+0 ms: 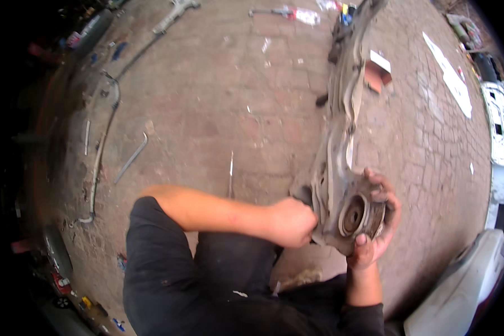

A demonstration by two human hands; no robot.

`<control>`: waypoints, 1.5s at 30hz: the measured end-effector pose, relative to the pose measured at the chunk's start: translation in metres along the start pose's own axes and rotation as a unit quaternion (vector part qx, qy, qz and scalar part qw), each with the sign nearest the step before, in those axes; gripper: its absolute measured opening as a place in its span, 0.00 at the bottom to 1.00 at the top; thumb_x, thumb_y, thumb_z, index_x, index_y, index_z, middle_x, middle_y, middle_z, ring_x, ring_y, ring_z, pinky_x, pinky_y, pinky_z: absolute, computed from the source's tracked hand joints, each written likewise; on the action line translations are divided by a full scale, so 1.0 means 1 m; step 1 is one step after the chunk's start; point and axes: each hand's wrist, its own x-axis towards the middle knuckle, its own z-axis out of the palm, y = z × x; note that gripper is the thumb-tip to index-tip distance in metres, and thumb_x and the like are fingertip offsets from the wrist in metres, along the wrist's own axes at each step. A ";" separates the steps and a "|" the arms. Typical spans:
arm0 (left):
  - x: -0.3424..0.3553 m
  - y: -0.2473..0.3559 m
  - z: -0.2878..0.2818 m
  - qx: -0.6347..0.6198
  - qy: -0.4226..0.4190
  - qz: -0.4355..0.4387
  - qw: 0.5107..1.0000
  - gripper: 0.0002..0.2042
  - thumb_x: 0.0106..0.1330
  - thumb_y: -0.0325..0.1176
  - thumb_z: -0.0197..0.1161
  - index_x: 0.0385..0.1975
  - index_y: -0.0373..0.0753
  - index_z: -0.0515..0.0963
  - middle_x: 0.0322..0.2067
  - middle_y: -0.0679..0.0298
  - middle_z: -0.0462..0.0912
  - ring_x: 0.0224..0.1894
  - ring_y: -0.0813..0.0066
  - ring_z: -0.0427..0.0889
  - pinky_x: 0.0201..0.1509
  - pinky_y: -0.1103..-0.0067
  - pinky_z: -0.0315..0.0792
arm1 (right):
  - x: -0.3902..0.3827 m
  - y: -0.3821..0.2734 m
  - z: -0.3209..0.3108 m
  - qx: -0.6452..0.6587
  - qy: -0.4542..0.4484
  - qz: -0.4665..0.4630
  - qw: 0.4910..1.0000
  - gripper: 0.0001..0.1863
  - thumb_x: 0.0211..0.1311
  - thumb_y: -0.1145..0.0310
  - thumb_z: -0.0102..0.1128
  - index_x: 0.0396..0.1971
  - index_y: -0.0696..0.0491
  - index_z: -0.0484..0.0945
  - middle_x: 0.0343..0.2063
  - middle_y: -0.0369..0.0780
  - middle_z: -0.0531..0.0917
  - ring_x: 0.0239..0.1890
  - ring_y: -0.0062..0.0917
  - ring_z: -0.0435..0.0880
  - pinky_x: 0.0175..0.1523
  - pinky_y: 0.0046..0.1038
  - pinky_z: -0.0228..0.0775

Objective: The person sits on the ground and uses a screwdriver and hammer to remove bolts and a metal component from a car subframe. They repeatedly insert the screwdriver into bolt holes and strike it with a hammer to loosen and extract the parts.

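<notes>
A long, dirty metal crossmember (341, 106) runs from the far edge down to my hands. At its near end sits a round bushing (353, 215) with a dark, ringed centre. My right hand (387, 215) is wrapped round the outer side of this bushing, fingers over the far side and thumb on the near side. Against the left edge of the same end is my left hand (294, 222), closed in a fist and slightly blurred. Whatever its fingers hold is hidden.
On the brick floor lie a bent metal bar (107, 131), an L-shaped wrench (131, 158) and a thin rod-like tool (231, 171). A small open box (377, 71) stands beside the crossmember. Further right are a white sheet (449, 75) and a grey curved panel (456, 288).
</notes>
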 end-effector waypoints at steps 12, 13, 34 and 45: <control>0.002 -0.044 0.017 -0.205 0.062 0.148 0.966 0.12 0.62 0.33 0.59 0.18 0.33 0.71 0.16 0.49 0.76 0.22 0.43 0.77 0.27 0.56 0.72 | 0.003 -0.011 0.007 0.005 -0.027 -0.030 0.999 0.41 0.45 0.51 0.50 0.62 0.55 0.64 0.63 0.61 0.64 0.68 0.66 0.60 0.70 0.61 0.53; 0.003 -0.045 0.017 -0.174 0.082 0.172 0.966 0.13 0.63 0.33 0.59 0.19 0.34 0.71 0.15 0.49 0.75 0.22 0.43 0.77 0.27 0.56 0.71 | 0.004 -0.012 0.009 -0.003 -0.025 -0.028 0.999 0.41 0.45 0.51 0.50 0.62 0.55 0.64 0.64 0.61 0.64 0.68 0.66 0.58 0.70 0.62 0.53; 0.002 -0.032 0.015 -0.273 0.033 0.039 0.961 0.14 0.61 0.36 0.56 0.20 0.31 0.76 0.20 0.45 0.80 0.26 0.42 0.81 0.34 0.58 0.77 | 0.014 -0.031 -0.003 -0.062 -0.160 0.022 0.985 0.41 0.48 0.49 0.50 0.66 0.49 0.64 0.67 0.59 0.60 0.73 0.65 0.50 0.72 0.63 0.50; -0.014 -0.003 -0.001 -0.155 0.037 -0.021 0.987 0.16 0.63 0.37 0.53 0.24 0.29 0.78 0.21 0.42 0.81 0.29 0.42 0.84 0.38 0.57 0.80 | 0.005 -0.013 0.024 0.011 -0.018 -0.003 1.000 0.42 0.47 0.50 0.57 0.65 0.52 0.65 0.65 0.55 0.66 0.71 0.60 0.57 0.73 0.59 0.51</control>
